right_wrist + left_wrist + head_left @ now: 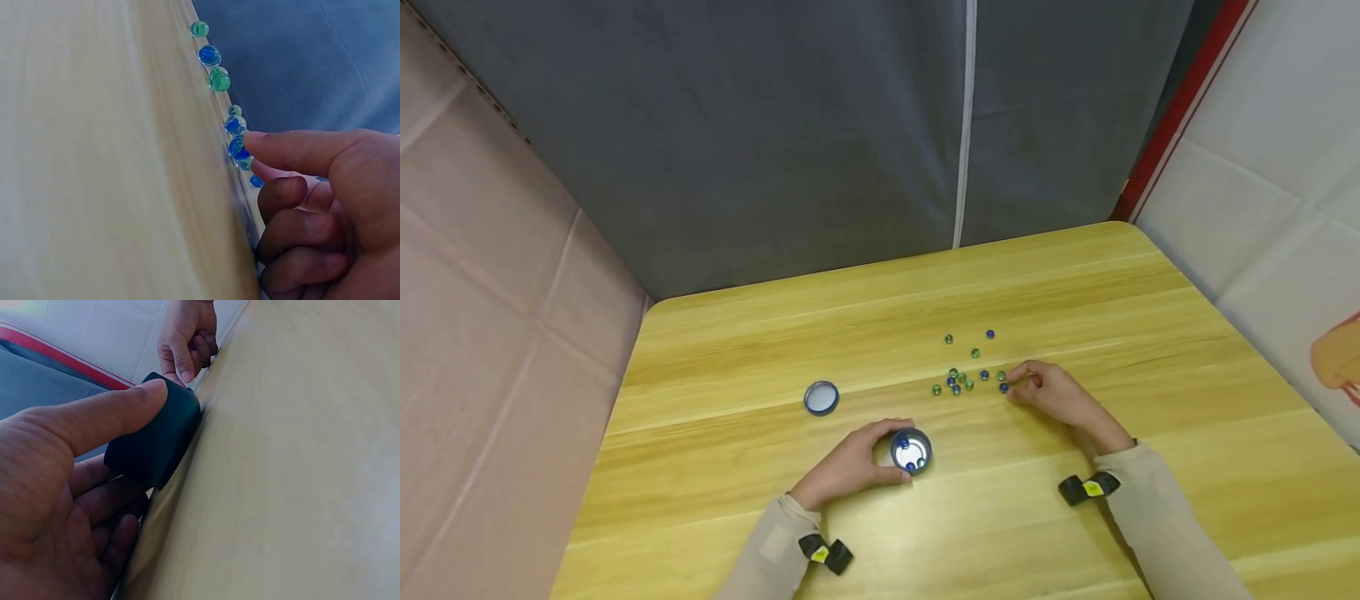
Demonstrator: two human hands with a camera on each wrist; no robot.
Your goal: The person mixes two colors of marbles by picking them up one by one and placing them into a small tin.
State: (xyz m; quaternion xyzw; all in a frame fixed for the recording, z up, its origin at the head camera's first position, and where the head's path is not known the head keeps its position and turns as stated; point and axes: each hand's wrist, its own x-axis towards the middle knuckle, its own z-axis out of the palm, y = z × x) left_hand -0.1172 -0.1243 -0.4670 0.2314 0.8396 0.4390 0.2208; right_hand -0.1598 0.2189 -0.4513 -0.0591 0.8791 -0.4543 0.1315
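Jar [914, 452]: location and hold?

On the counter [985, 533]; left hand [853, 462] wraps its side. Likely light, rigid: hold at mid-wall.

Right hand [1063, 398]?

Fingertips narrow at a blue marble [1003, 388]; cannot tell whether it is gripped. Expect hard, slippery glass that rolls: pinch across the widest part. Other marbles [970, 385] lie beside and beyond.

View differences?

Head view alone shows marbles inside the jar; right wrist view resolves coloured swirls [210, 55] in the glass.
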